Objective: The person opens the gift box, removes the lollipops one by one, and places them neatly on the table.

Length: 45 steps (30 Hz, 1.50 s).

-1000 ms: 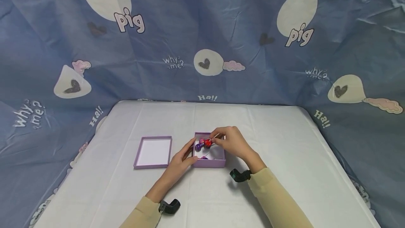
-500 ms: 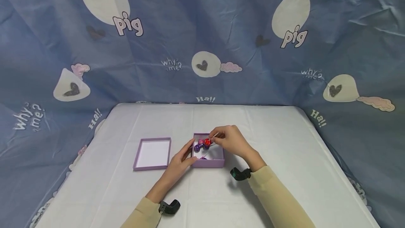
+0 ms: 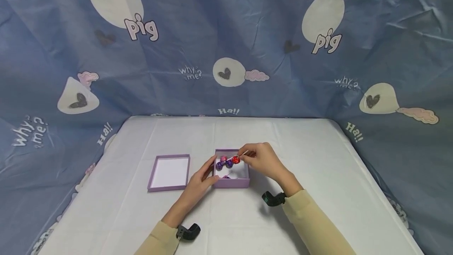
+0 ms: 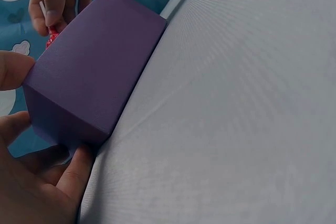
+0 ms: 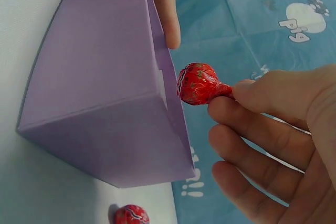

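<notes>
Two purple lollipops (image 3: 229, 163) and a pink lollipop (image 3: 223, 158) lie in an open purple box (image 3: 231, 183) on a white surface (image 3: 297, 145). The right hand (image 3: 263, 159) pinches a red-wrapped lollipop (image 5: 198, 84) between thumb and fingers, at the box's right rim. The left hand (image 3: 199, 186) grips the box's left side. Another red-wrapped sweet (image 5: 131, 215) lies near the box; the lid (image 3: 171, 171) sits apart, further left.

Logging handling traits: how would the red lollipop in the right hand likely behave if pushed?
The red lollipop would probably roll, given its round head. The shiny wrapper may be slippery. It seems light: the right hand pinches it at the wrapper's twisted neck.
</notes>
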Each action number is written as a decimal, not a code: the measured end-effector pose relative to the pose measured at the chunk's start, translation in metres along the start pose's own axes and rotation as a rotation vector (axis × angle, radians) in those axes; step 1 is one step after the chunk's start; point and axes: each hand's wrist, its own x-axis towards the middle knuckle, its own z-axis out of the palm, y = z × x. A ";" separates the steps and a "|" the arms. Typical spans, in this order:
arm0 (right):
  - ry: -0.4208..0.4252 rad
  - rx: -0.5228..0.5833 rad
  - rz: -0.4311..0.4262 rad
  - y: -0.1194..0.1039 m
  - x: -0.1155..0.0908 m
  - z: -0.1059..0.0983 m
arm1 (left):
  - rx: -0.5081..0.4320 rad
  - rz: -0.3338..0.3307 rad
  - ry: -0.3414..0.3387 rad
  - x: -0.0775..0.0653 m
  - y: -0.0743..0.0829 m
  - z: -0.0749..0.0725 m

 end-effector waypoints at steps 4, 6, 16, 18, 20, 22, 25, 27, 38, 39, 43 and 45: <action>0.021 0.002 -0.009 -0.002 -0.002 -0.004 | 0.004 0.017 0.000 0.001 0.001 -0.001; 0.023 0.008 -0.005 -0.002 -0.004 -0.005 | 0.005 0.031 -0.001 0.002 0.001 -0.002; 0.013 0.017 0.034 0.006 -0.013 -0.002 | -0.008 0.003 -0.019 0.000 0.014 -0.002; 0.019 0.012 0.033 0.007 -0.015 -0.002 | -0.009 0.014 -0.013 0.000 0.010 -0.002; 0.021 0.014 0.033 0.009 -0.017 -0.002 | -0.006 0.019 -0.010 0.002 0.001 -0.003; 0.024 0.020 0.035 0.010 -0.018 -0.002 | -0.003 0.029 -0.006 0.002 0.000 -0.003; 0.025 0.020 0.040 0.013 -0.021 -0.002 | 0.007 0.038 0.000 0.002 -0.001 -0.003; 0.030 0.015 0.048 0.015 -0.024 -0.002 | 0.014 0.041 0.003 0.002 -0.001 -0.002; 0.072 -0.013 0.044 0.018 -0.029 -0.009 | 0.004 0.044 0.008 0.003 -0.003 -0.001; 0.073 -0.012 0.047 0.018 -0.029 -0.010 | 0.008 0.043 0.010 0.002 -0.004 -0.002; 0.085 0.000 0.056 0.017 -0.031 -0.012 | 0.026 0.043 0.013 0.002 -0.004 -0.002; 0.088 0.003 0.057 0.017 -0.032 -0.013 | 0.030 0.042 0.018 0.002 -0.005 -0.003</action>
